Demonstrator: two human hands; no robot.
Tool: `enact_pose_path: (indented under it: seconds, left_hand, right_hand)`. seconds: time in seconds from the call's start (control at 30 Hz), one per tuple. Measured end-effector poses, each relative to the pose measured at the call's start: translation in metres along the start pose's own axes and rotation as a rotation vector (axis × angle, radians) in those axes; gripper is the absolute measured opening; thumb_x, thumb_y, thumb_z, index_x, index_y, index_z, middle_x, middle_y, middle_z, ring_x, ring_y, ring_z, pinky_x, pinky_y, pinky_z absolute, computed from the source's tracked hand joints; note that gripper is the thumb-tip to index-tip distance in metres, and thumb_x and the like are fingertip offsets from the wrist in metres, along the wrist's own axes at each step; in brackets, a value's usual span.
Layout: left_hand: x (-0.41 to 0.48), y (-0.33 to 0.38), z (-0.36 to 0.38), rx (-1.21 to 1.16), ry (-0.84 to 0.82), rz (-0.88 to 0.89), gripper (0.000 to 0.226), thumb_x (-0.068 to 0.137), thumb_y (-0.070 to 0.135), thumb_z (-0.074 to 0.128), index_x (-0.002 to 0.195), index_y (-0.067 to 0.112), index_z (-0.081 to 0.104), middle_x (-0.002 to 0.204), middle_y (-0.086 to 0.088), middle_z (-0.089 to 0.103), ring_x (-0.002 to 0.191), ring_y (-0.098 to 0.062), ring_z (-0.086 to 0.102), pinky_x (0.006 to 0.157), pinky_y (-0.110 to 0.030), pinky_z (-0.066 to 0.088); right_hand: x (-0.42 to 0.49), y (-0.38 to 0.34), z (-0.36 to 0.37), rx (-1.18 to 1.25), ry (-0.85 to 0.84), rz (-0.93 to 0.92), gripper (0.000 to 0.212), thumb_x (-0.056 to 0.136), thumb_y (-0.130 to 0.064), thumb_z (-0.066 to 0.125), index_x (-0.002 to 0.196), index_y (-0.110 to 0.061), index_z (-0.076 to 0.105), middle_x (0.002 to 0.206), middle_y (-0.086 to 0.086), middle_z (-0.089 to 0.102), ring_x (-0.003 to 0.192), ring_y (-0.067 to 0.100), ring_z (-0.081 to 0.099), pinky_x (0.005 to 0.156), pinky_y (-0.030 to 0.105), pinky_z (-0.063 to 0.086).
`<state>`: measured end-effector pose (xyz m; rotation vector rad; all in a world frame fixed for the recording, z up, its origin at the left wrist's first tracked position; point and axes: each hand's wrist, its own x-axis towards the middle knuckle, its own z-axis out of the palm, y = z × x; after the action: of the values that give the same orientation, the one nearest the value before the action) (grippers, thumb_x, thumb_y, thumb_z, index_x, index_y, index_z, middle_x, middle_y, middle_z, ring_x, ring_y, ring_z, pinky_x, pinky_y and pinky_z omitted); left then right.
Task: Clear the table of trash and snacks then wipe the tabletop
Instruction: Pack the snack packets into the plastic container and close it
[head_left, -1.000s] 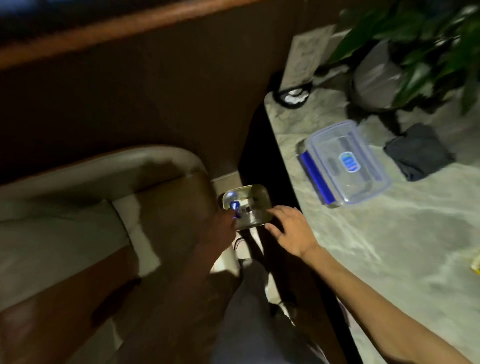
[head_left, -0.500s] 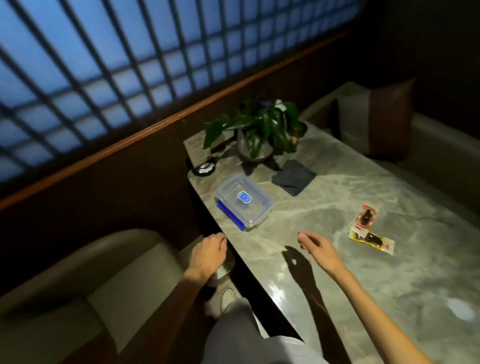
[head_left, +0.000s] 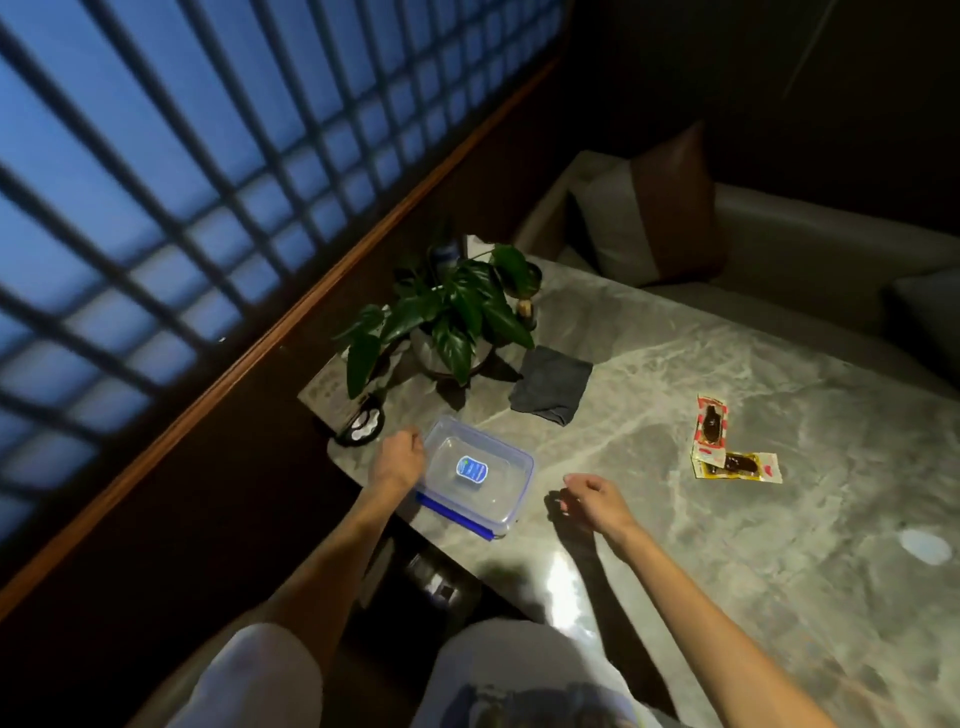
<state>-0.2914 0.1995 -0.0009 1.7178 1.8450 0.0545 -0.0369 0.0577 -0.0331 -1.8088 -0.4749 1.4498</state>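
A clear plastic box (head_left: 477, 475) with a blue-clipped lid and a blue label sits near the left edge of the marble table (head_left: 753, 545). My left hand (head_left: 397, 460) rests against the box's left end with its fingers curled on the rim. My right hand (head_left: 592, 499) hovers above the tabletop just right of the box, fingers loosely curled, holding nothing. Two snack packets (head_left: 727, 447) lie on the table farther right, one red and white, one yellow. A dark grey cloth (head_left: 550, 384) lies folded beside the plant.
A potted plant (head_left: 452, 317) stands at the table's far left corner, with a small round dark object (head_left: 361, 428) near it. A cushioned bench with a pillow (head_left: 654, 213) lies beyond the table. A metal bin (head_left: 436, 584) sits on the floor below the table edge.
My left hand rose from the bin beside the seat to the box's left end. My right hand stayed above the tabletop. The view lifted from the floor to the table.
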Motion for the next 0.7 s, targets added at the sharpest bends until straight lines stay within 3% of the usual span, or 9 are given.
enact_pose_path:
  seconds: [0.1,0.2,0.27,0.33,0.4,0.53,0.6,0.7]
  left_hand:
    - [0.033,-0.008,0.001,-0.080,-0.055,-0.011,0.021,0.091,0.012,0.048,0.101,0.001,0.063,0.107,-0.026,0.067,0.101,-0.039,0.062,0.086,-0.039,0.049]
    - [0.057,-0.016,0.010,-0.180,-0.168,-0.019,0.021,0.089,0.012,0.049,0.099,0.001,0.063,0.103,-0.023,0.064,0.097,-0.029,0.059,0.082,-0.031,0.041]
    - [0.078,-0.033,0.027,-0.293,-0.204,-0.002,0.020,0.076,0.018,0.047,0.080,0.014,0.066,0.098,-0.024,0.065,0.088,-0.023,0.051,0.081,-0.033,0.041]
    - [0.108,-0.065,0.060,-0.356,-0.228,-0.042,0.024,0.063,0.019,0.042,0.061,0.021,0.066,0.087,-0.022,0.065,0.083,-0.026,0.053,0.078,-0.036,0.042]
    - [0.102,-0.061,0.056,-0.319,-0.235,-0.081,0.019,0.063,0.019,0.042,0.059,0.017,0.061,0.080,-0.022,0.064,0.079,-0.032,0.058,0.073,-0.033,0.041]
    - [0.068,-0.021,0.023,-0.271,-0.190,-0.021,0.017,0.070,0.019,0.041,0.053,0.014,0.038,0.061,-0.004,0.045,0.067,-0.024,0.042,0.063,-0.032,0.030]
    - [0.066,-0.026,0.033,-0.223,-0.245,-0.002,0.013,0.064,0.023,0.043,0.057,0.013,0.049,0.063,-0.003,0.049,0.064,-0.021,0.044,0.060,-0.031,0.032]
    - [0.065,-0.042,0.060,-0.371,-0.285,-0.083,0.012,0.067,0.011,0.056,0.069,0.008,0.068,0.066,-0.004,0.060,0.069,-0.022,0.054,0.067,-0.029,0.040]
  right_hand:
    - [0.017,0.006,0.030,0.005,0.074,0.051,0.010,0.093,-0.015,0.059,0.088,-0.010,0.066,0.082,0.009,0.064,0.073,0.017,0.057,0.076,0.028,0.049]
    - [0.021,0.006,0.048,0.025,0.100,0.125,0.018,0.093,-0.012,0.057,0.076,-0.014,0.063,0.069,0.007,0.061,0.062,0.016,0.054,0.059,0.022,0.048]
    - [0.020,0.005,0.057,0.070,0.061,0.164,0.017,0.093,-0.007,0.053,0.077,-0.009,0.059,0.059,0.009,0.049,0.049,0.017,0.044,0.045,0.022,0.040]
    - [0.023,0.007,0.063,0.150,0.036,0.194,0.010,0.091,-0.003,0.050,0.085,-0.006,0.058,0.061,0.010,0.039,0.044,0.017,0.034,0.044,0.023,0.035]
    - [0.031,0.014,0.064,0.201,0.057,0.212,0.008,0.091,-0.003,0.051,0.093,-0.007,0.057,0.061,0.009,0.037,0.044,0.016,0.031,0.043,0.023,0.033]
    - [0.039,0.026,0.062,0.267,-0.020,0.221,0.009,0.093,-0.009,0.052,0.097,-0.004,0.058,0.058,0.009,0.042,0.042,0.016,0.031,0.043,0.023,0.026]
    - [0.037,0.032,0.059,0.328,-0.053,0.221,0.016,0.092,-0.006,0.052,0.093,-0.003,0.068,0.067,0.016,0.055,0.050,0.021,0.044,0.048,0.025,0.034]
    - [0.030,0.039,0.045,0.456,-0.063,0.191,0.024,0.087,0.004,0.054,0.105,0.001,0.069,0.091,0.025,0.064,0.079,0.038,0.061,0.070,0.045,0.053]
